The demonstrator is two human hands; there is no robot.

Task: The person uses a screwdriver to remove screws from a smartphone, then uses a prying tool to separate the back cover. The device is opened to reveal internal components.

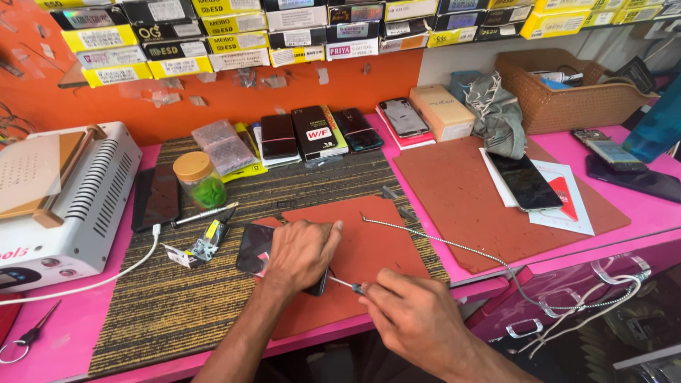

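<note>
A person's left hand (pixel 301 254) lies flat, palm down, fingers together, pressing on a dark rectangular smartphone (pixel 257 250) that rests on a small rust-red work mat (pixel 376 248) at the front of a bright pink desk (pixel 71 333). The right hand (pixel 411 312), just beside it toward the near edge, has its fingers pinched shut around a thin metal screwdriver with a blue collar (pixel 347 285), whose tip points at the phone's lower end under the left hand. A braided grey cable (pixel 454 241) snakes from the mat off the desk's front edge. Left of the phone stands a small clear jar with a tan lid (pixel 198 179), holding something bright green. Beside it lie a black phone (pixel 157 196) and a white boxy machine with vented sides (pixel 78 206). At the back right sits a brown woven plastic basket (pixel 560 99) holding small items too unclear to identify, with a grey crumpled cloth (pixel 496 113) leaning against it. A larger rust-red mat (pixel 461 198) carries another dark phone (pixel 526 181).
</note>
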